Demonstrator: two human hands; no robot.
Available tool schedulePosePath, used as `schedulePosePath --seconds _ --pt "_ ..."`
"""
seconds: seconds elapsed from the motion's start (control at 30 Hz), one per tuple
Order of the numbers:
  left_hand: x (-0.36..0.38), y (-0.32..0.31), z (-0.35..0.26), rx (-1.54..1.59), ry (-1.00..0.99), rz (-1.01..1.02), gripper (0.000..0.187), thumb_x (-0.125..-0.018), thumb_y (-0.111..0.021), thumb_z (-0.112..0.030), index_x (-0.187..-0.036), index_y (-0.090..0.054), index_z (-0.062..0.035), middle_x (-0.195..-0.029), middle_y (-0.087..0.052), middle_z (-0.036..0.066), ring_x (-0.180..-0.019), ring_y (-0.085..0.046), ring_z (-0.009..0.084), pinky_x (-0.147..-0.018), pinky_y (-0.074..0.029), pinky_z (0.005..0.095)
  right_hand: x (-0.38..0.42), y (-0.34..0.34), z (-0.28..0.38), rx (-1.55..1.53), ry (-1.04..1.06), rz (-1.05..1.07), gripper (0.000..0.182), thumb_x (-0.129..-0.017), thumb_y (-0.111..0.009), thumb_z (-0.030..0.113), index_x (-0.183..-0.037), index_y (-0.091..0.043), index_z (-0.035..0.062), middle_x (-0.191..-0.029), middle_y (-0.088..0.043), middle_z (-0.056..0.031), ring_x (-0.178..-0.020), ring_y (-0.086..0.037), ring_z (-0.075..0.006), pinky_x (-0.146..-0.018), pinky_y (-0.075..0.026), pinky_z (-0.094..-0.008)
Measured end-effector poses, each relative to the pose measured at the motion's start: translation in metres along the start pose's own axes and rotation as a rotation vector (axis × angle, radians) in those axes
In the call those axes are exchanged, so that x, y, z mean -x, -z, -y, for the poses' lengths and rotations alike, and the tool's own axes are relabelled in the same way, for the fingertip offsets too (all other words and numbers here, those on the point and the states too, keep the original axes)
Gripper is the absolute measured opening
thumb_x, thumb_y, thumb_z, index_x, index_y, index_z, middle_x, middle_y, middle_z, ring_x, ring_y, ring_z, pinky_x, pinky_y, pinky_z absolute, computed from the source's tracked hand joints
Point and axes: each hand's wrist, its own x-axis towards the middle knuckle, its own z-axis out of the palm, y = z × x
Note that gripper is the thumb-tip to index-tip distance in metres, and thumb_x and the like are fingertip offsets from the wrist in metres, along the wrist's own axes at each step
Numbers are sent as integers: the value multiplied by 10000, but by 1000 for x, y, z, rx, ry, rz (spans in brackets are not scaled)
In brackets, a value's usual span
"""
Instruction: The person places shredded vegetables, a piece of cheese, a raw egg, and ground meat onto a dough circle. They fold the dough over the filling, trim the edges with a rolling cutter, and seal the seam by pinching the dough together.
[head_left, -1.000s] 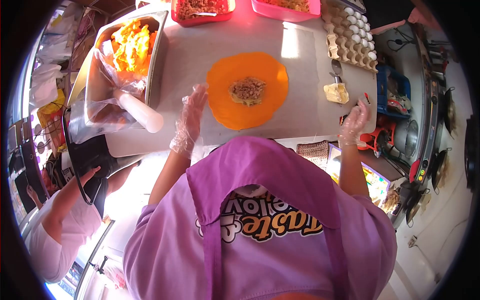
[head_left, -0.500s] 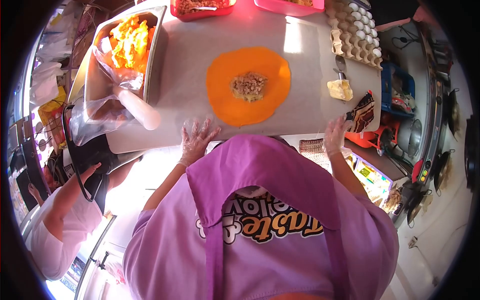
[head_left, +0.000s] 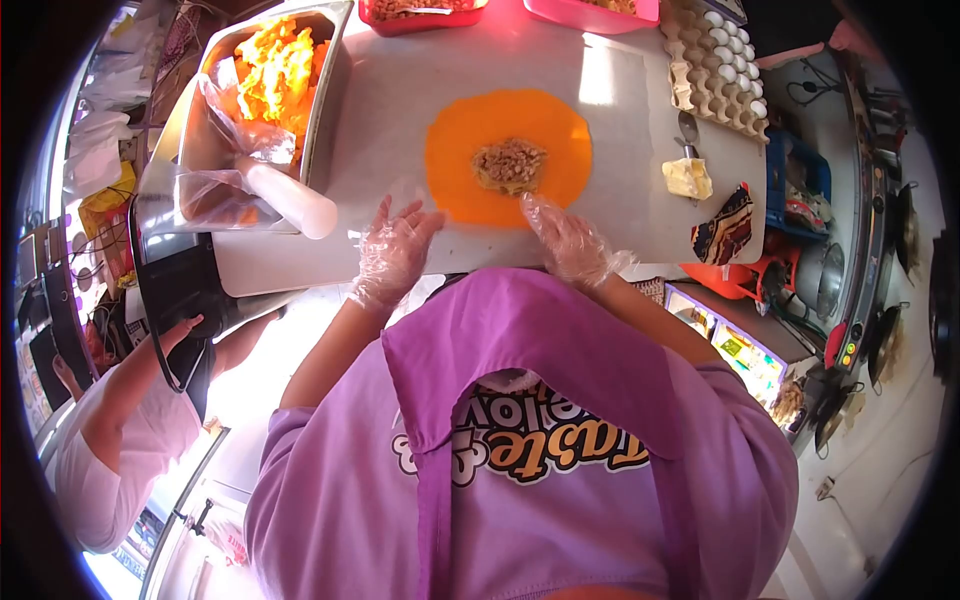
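A flat orange round of dough [head_left: 450,155] lies on the worktop, with a mound of crumbly brown filling [head_left: 508,165] at its middle. Both my hands wear clear plastic gloves. My left hand [head_left: 398,245] is just off the dough's near left edge, fingers apart and holding nothing. At the near right edge, the fingertips of my right hand [head_left: 568,240] overlap the dough, close to the filling. Those fingers look stretched out; whether they grip the edge is hard to see.
A metal pan [head_left: 335,95] of orange dough stands left, with a pale rolling pin [head_left: 290,197] across plastic. Behind are red [head_left: 420,22] and pink tubs [head_left: 590,18]. Right are an egg tray [head_left: 695,75], a yellow block [head_left: 688,179] with a utensil, and patterned cloth [head_left: 722,228]. Another person [head_left: 130,430] is at left.
My right hand has come from the worktop's right edge to the dough's near edge. My left hand has moved slightly towards the dough. The whole view has shifted a little.
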Motion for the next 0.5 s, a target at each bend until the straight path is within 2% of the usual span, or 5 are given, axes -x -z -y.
schedulePosePath --seconds 0.13,0.27,0.33,0.43,0.5 --pt "-13 15 -1 28 -27 -107 318 -747 -546 21 -1011 -618 -141 -930 -674 38 -1035 -618 245 -1028 -350 498 -18 36 4 -83 -137 55 534 -758 -534 19 -1278 -493 130 -1119 -597 -80 -814 -619 -281 -843 -433 -423" --pt "-13 16 -4 103 -15 -183 293 -761 -538 23 -992 -622 -137 -884 -673 27 -950 -645 216 -1004 -371 508 -33 36 -3 -75 -163 -23 466 -761 -576 66 -1222 -528 119 -1074 -604 -83 -827 -603 -272 -808 -432 -411" --pt "-16 17 -6 128 8 -201 287 -768 -535 22 -993 -620 -134 -879 -673 24 -934 -647 206 -1000 -373 509 -41 35 7 -85 -103 -232 362 -763 -603 76 -1123 -587 107 -866 -586 -84 -808 -583 -299 -746 -455 -410" --pt "-20 26 -10 164 -4 -223 255 -801 -517 3 -997 -615 -127 -871 -671 22 -887 -648 215 -988 -389 501 -42 26 10 -123 -201 -48 367 -740 -661 175 -1094 -586 112 -874 -591 -94 -861 -577 -280 -752 -441 -424" --pt "-20 28 -10 136 100 -10 228 -834 -495 -27 -1010 -607 -121 -885 -673 28 -866 -641 248 -974 -409 490 -45 31 5 -121 -178 27 316 -747 -652 175 -1051 -593 110 -834 -576 -100 -837 -578 -291 -719 -449 -421"
